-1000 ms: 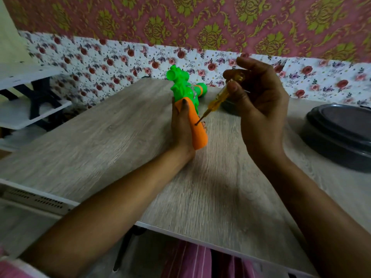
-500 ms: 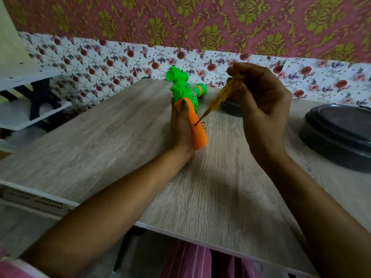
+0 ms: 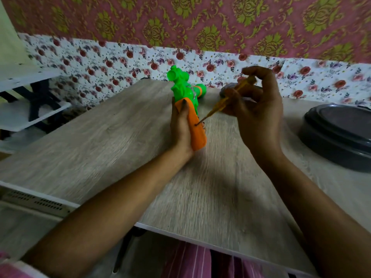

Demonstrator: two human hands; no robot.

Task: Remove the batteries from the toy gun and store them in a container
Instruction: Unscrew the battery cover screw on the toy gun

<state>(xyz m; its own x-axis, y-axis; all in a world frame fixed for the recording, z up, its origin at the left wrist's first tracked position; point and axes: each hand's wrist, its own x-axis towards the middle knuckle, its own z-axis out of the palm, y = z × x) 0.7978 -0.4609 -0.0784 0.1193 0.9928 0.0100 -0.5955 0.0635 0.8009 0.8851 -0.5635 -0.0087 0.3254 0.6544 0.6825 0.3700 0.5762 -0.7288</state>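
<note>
At frame centre the left hand [image 3: 181, 127] grips the toy gun [image 3: 187, 103] by its orange handle, and the right hand [image 3: 259, 109] pinches a screwdriver [image 3: 218, 106], tip at the handle. Judged: unscrewing the battery cover; next needs steady twisting. A dark container [image 3: 339, 137] waits at right.

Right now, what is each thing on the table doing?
Green and orange plastic toy gun: handle looks closed, held in left hand.
Thin yellow-handled screwdriver: pinched by right hand, tip on the orange handle.
Dark round plastic container: lid on, untouched, on the wooden table.
</note>
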